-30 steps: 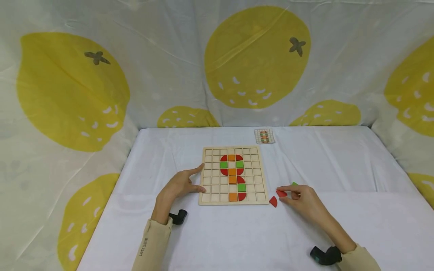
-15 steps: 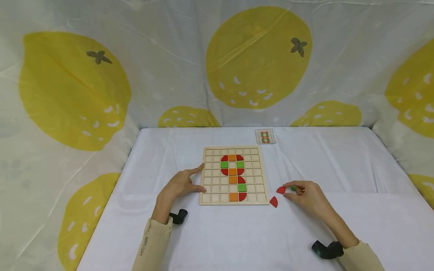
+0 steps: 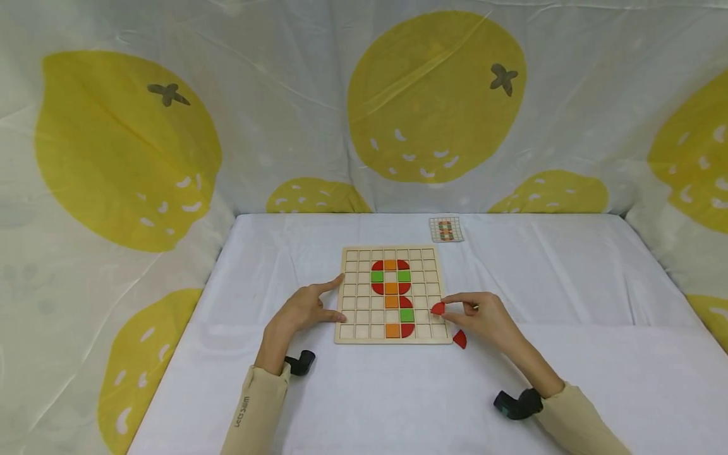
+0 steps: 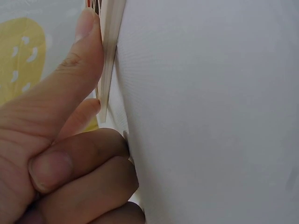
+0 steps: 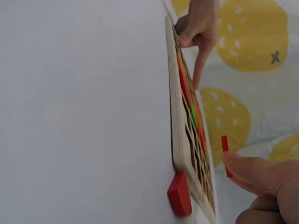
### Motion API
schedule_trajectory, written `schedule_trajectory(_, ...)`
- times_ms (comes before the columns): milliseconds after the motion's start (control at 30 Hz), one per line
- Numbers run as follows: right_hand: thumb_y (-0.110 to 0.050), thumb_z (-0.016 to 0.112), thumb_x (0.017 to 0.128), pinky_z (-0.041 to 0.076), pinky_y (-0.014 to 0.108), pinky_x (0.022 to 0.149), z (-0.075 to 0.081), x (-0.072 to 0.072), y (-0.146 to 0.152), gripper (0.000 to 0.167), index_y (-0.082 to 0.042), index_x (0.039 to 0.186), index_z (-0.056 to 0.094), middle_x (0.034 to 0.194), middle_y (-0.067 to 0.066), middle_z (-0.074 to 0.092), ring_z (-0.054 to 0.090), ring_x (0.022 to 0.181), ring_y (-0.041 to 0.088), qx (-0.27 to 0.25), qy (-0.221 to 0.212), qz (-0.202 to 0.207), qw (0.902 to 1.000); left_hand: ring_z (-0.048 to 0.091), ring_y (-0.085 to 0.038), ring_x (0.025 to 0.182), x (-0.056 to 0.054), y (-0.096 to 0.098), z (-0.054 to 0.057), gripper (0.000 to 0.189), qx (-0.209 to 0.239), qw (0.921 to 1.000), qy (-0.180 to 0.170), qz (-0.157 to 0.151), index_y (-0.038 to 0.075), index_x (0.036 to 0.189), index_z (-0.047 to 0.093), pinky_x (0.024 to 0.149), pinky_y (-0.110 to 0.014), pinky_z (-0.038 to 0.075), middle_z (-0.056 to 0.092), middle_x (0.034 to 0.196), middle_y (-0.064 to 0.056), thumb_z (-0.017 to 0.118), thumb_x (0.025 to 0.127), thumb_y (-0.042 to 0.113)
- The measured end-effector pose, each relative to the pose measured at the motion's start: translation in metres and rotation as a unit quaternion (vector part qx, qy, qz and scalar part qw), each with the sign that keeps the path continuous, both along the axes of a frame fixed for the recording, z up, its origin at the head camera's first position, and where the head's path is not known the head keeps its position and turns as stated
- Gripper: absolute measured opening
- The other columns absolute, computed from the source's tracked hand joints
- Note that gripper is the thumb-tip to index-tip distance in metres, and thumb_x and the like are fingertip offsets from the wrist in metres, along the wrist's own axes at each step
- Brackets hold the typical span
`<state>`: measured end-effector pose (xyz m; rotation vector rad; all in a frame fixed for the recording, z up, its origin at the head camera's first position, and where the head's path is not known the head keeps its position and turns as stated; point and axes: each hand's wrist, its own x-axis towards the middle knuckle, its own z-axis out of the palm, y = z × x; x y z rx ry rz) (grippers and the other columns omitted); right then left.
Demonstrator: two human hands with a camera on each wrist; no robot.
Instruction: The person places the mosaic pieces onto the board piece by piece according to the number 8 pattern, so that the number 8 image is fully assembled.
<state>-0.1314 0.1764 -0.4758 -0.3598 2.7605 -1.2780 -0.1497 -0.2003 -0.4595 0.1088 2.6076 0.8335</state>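
A wooden grid board [image 3: 355,284] bears red quarter-circle and orange and green square tiles in its middle columns. My left hand [image 3: 301,308] spans the board's left edge, thumb and index finger extended onto the rim; in the left wrist view its other fingers [image 4: 88,186] are curled. Between thumb and index finger my right hand [image 3: 483,316] pinches a red quarter-circle tile [image 3: 438,308], held over the board's right-hand columns. The right wrist view shows that tile [image 5: 224,143] edge-on, above the board. A second red quarter-circle tile [image 3: 460,339] lies on the cloth by the lower right corner.
A small pattern card [image 3: 446,229] with a similar coloured figure lies behind the board, to its right. White cloth [image 3: 398,398] covers the table, and a lemon-print curtain [image 3: 307,126] rises at the back and sides.
My right hand has lifted the red quarter-circle tile from the cloth and carried it left over the board. The green tile beside it is now hidden from view. My left hand stays put.
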Motion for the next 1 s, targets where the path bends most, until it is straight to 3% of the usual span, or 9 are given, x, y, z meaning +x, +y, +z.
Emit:
schedule_trajectory(200, -0.021, 0.087, 0.085, 0.023, 0.022, 0.053, 0.001, -0.013, -0.044, 0.028, -0.010, 0.110, 0.081, 0.058, -0.007, 0.030, 0.029, 0.055, 0.007, -0.029, -0.002, 0.053, 0.9982, 0.033, -0.013, 0.062, 0.000, 0.000, 0.000, 0.100, -0.006, 1.0000, -0.001, 0.003, 0.036, 0.161, 0.033, 0.061, -0.030, 0.031, 0.038, 0.064, 0.003, 0.089, 0.078, 0.042)
schedule_trajectory(500, -0.022, 0.085, 0.087, 0.024, 0.021, 0.053, -0.003, -0.026, -0.089, 0.028, -0.009, 0.111, 0.081, 0.058, -0.005, 0.034, 0.032, 0.054, 0.008, -0.023, -0.025, 0.074, 0.9967, 0.032, -0.013, 0.061, -0.001, 0.001, -0.001, 0.100, -0.003, 1.0000, -0.001, 0.002, 0.036, 0.161, 0.034, 0.062, -0.030, 0.030, 0.036, 0.063, 0.003, 0.089, 0.078, 0.042)
schedule_trajectory(1000, -0.021, 0.084, 0.088, 0.024, 0.020, 0.051, -0.006, -0.031, -0.107, 0.027, -0.012, 0.114, 0.081, 0.059, -0.005, 0.037, 0.034, 0.053, 0.009, -0.013, -0.017, 0.090, 0.9957, 0.035, -0.013, 0.062, 0.000, 0.001, 0.000, 0.100, -0.005, 1.0000, -0.001, 0.004, 0.035, 0.161, 0.033, 0.061, -0.030, 0.031, 0.038, 0.065, 0.002, 0.088, 0.078, 0.043)
